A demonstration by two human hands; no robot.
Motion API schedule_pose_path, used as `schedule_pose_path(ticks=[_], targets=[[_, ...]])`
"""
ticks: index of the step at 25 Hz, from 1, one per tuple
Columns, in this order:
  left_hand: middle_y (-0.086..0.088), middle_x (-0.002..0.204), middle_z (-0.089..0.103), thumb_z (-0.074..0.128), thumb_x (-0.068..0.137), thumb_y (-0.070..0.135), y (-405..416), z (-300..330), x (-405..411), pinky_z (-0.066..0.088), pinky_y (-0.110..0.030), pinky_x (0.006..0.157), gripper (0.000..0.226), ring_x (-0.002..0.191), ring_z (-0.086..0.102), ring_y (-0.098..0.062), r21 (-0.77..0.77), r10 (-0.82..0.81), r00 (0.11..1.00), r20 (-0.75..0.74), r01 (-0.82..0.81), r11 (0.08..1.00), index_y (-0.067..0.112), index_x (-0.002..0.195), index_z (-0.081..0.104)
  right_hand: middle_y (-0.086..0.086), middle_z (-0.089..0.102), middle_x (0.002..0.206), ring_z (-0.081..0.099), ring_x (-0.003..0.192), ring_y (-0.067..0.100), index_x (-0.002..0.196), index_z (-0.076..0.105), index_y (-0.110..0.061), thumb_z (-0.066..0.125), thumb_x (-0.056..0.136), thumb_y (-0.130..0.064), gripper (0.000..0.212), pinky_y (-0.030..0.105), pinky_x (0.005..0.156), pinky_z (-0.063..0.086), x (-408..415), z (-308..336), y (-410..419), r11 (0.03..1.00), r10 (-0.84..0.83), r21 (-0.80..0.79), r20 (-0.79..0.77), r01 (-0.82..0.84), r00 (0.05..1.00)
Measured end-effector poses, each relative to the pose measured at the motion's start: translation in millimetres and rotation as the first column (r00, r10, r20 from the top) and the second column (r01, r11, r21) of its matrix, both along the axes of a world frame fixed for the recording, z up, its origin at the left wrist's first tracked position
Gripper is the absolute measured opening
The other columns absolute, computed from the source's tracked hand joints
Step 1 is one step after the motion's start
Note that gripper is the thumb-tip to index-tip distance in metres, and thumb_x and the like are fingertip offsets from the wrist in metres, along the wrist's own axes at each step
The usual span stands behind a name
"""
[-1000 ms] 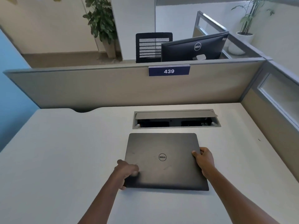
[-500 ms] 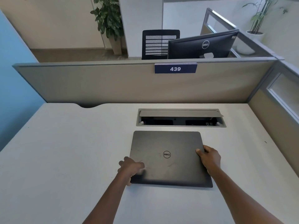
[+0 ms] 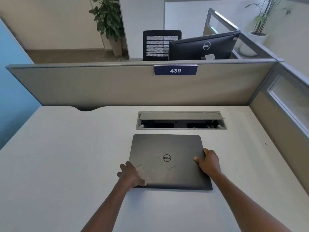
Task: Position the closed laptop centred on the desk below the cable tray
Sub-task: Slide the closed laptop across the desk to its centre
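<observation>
A closed dark grey laptop (image 3: 168,153) with a round logo lies flat on the white desk (image 3: 66,156), just in front of the cable tray (image 3: 181,120), whose lid is tilted open. The laptop sits slightly left of the tray's middle. My left hand (image 3: 131,175) grips the laptop's near left corner, thumb on the lid. My right hand (image 3: 208,162) holds its right edge, thumb on top and fingers wrapped around the side.
A beige partition (image 3: 133,86) with a blue "439" plate (image 3: 175,70) closes the desk's far side, and a glazed panel (image 3: 287,101) the right. Behind it stand a monitor (image 3: 203,46), a black chair (image 3: 160,44) and potted plants.
The laptop and both hands hold almost the same place below the tray; mainly my head has shifted, so the whole scene sits further right in view.
</observation>
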State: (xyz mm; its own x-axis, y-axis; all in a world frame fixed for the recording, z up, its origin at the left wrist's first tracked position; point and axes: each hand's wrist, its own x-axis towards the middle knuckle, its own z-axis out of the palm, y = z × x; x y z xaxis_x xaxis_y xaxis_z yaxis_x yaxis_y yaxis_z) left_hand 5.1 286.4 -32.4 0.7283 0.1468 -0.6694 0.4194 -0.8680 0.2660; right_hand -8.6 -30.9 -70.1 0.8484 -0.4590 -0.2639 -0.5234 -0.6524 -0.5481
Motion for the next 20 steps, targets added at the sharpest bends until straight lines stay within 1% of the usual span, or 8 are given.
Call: schedule_pose_path(ticks=[2,5,7,9,11,13,15,20], targets=[[-0.011,0.141,0.025,0.086,0.068,0.038,1.8,-1.6,-3.0,0.055,-0.039,0.088,0.113,0.128,0.034,-0.034,0.044,-0.094,0.995,0.033,0.092,0.995,0.002,0.148,0.014,0.014,0.057,0.124,0.057,0.108,0.03,0.132,0.049,-0.007,0.075,0.081,-0.033,0.063,0.036,0.091,0.047,-12.4,3.6,2.3,0.998,0.065,-0.016,-0.016,-0.066,0.998],[-0.011,0.141,0.025,0.087,0.065,0.04,8.1,-0.8,-6.5,0.053,-0.039,0.09,0.124,0.129,0.036,-0.034,0.061,-0.198,0.978,0.065,0.194,0.979,0.001,0.151,0.007,0.011,0.041,0.146,0.046,0.129,0.029,0.152,0.024,-0.012,0.08,0.072,-0.045,0.104,0.037,0.105,0.042,-33.9,5.7,6.2,0.984,0.181,0.017,-0.086,-0.18,0.98],[-0.012,0.144,0.026,0.088,0.063,0.039,15.1,-4.4,-11.9,0.051,-0.041,0.094,0.131,0.128,0.041,-0.035,0.101,-0.275,0.957,0.089,0.266,0.959,0.004,0.154,-0.001,0.007,0.025,0.157,0.034,0.14,0.027,0.157,0.009,-0.015,0.082,0.066,-0.051,0.123,0.036,0.113,0.035,-48.6,4.5,5.6,0.96,0.281,0.058,-0.137,-0.275,0.95],[-0.012,0.146,0.031,0.087,0.063,0.04,22.5,-10.5,-18.7,0.051,-0.043,0.096,0.138,0.126,0.048,-0.035,0.111,-0.306,0.944,0.127,0.293,0.95,0.01,0.156,-0.011,0.005,0.012,0.161,0.025,0.145,0.025,0.158,-0.004,-0.015,0.084,0.062,-0.052,0.135,0.032,0.117,0.029,-63.4,2.4,2.5,0.921,0.39,0.076,-0.176,-0.383,0.904],[-0.011,0.141,0.038,0.086,0.063,0.043,27.8,-14.9,-21.6,0.052,-0.044,0.095,0.141,0.123,0.053,-0.034,0.081,-0.297,0.942,0.155,0.287,0.954,0.015,0.156,-0.015,0.005,0.003,0.163,0.021,0.147,0.026,0.158,-0.01,-0.02,0.084,0.064,-0.046,0.135,0.031,0.118,0.029,-76.5,-0.1,1.7,0.892,0.447,0.034,-0.217,-0.451,0.868],[-0.01,0.138,0.041,0.086,0.061,0.045,30.1,-15.3,-21.3,0.052,-0.044,0.094,0.143,0.122,0.054,-0.033,0.066,-0.296,0.941,0.167,0.289,0.955,0.016,0.156,-0.016,0.007,0.003,0.164,0.024,0.147,0.027,0.158,-0.007,-0.025,0.08,0.071,-0.035,0.124,0.03,0.115,0.034,-84.4,-1.3,2.5,0.895,0.434,-0.018,-0.199,-0.446,0.879],[-0.01,0.138,0.043,0.087,0.06,0.045,30.3,-14.2,-22.0,0.052,-0.043,0.093,0.143,0.122,0.054,-0.033,0.063,-0.299,0.936,0.185,0.293,0.954,0.015,0.156,-0.015,0.006,0.004,0.165,0.026,0.146,0.027,0.158,-0.004,-0.027,0.075,0.076,-0.028,0.114,0.027,0.112,0.036,-87.1,0.2,4.9,0.901,0.419,-0.048,-0.166,-0.432,0.893],[-0.01,0.136,0.045,0.086,0.06,0.046,32.6,-16.1,-23.0,0.051,-0.042,0.092,0.142,0.12,0.054,-0.032,0.052,-0.292,0.934,0.208,0.288,0.956,0.014,0.156,-0.014,0.006,-0.002,0.166,0.026,0.147,0.029,0.158,-0.005,-0.027,0.074,0.079,-0.024,0.112,0.03,0.113,0.036,-87.6,3.2,8.0,0.91,0.399,-0.04,-0.175,-0.412,0.9]])
